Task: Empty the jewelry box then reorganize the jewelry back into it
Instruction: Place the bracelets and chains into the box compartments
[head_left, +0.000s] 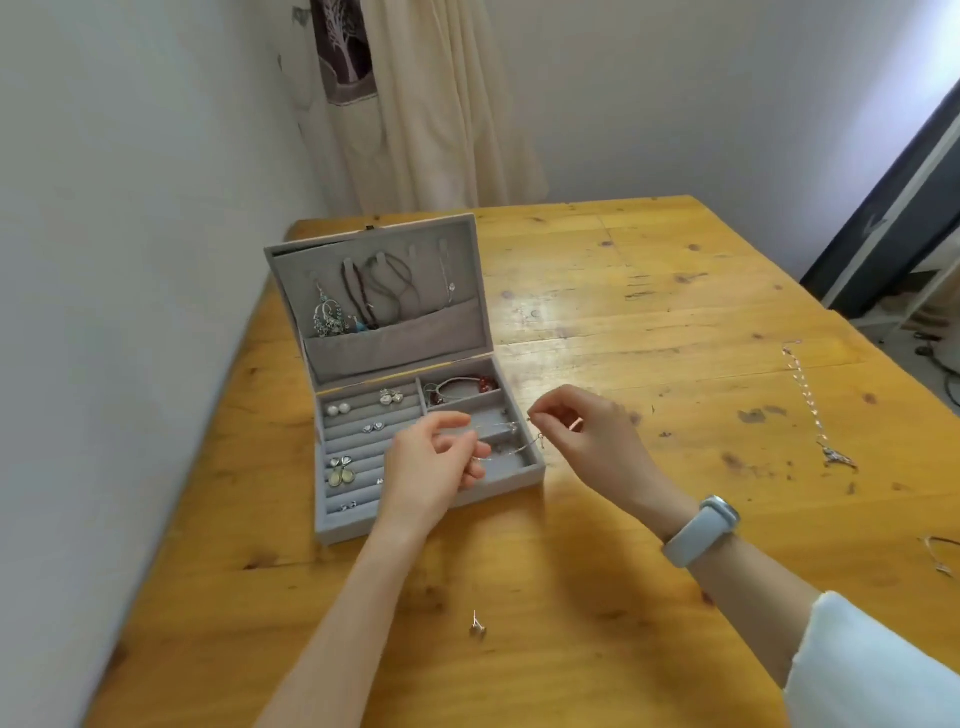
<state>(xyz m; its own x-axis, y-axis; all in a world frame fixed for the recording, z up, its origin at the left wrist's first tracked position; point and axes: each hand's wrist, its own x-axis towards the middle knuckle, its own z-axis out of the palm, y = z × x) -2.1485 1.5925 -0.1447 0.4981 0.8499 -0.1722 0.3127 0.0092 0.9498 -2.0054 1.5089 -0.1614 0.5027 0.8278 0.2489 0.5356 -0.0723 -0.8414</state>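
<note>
Both hands are on a thin silver chain bracelet (511, 441) right now, strung between them over the front right compartment of the open grey velvet jewelry box (415, 499). The left hand (434, 465) has its fingers curled in and pinches one end of it over the middle of the box; the right hand (582, 431) pinches the other end between thumb and forefinger, just past the box's right wall.

My guess on handling: this thing weighs basically nothing and is totally limp, so it'll sag, kink and tangle the second you let go of one end. Fine links and a tiny clasp, so I'd call it delicate too. Holding it by both ends like this looks like the sane way, then lower it in so it coils.

What's in the box:
- lid, standing open at the back: a few dark cord necklaces (382, 291), a silver and turquoise dangly piece (327, 314) and a thin silver pendant chain, ends tucked in the lid pocket
- left side ring rolls: pearl studs (337, 409), several silver earring pairs, pale oval drops (340, 475)
- back right compartment: a red bead bracelet (462, 389)

Not in yet, on the yellow pine table (675, 291): a long silver chain (813, 410) well right of the box, a small silver earring (477, 627) in front of it, and something silvery at the far right edge I can't make out.
</note>
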